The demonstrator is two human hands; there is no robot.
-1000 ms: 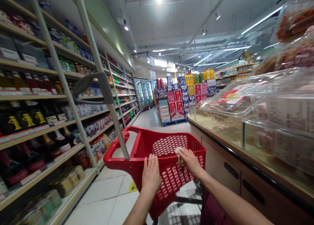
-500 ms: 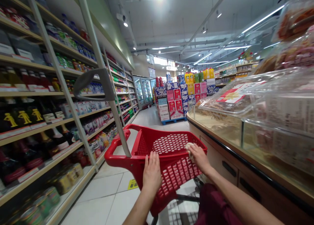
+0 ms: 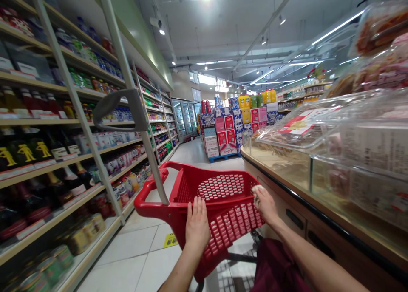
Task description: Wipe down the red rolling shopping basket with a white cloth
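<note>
A red plastic shopping cart [image 3: 219, 234] stands in front of me, its perforated basket side towards me. My left hand [image 3: 197, 224] lies flat on the cart's near rim, fingers outstretched and close together. At the far right end of the basket, my right hand [image 3: 266, 205] is closed on a whitish cloth [image 3: 257, 194] and presses it against the rim corner. Most of the cloth is hidden under the fingers. A grey handle on a metal pole [image 3: 140, 111] rises at the cart's left end.
Shelves of bottles and cans [image 3: 73, 185] line the left side. On the right is a display counter [image 3: 287, 185] topped with clear plastic food boxes [image 3: 296, 126]. Stacked drink cartons [image 3: 226, 132] stand on a blue pallet ahead. A yellow floor sticker [image 3: 170, 240] lies on the tiles.
My right hand has slid with the cloth along the rim to the right, reaching the basket's end corner. My left hand stays in the same place on the rim.
</note>
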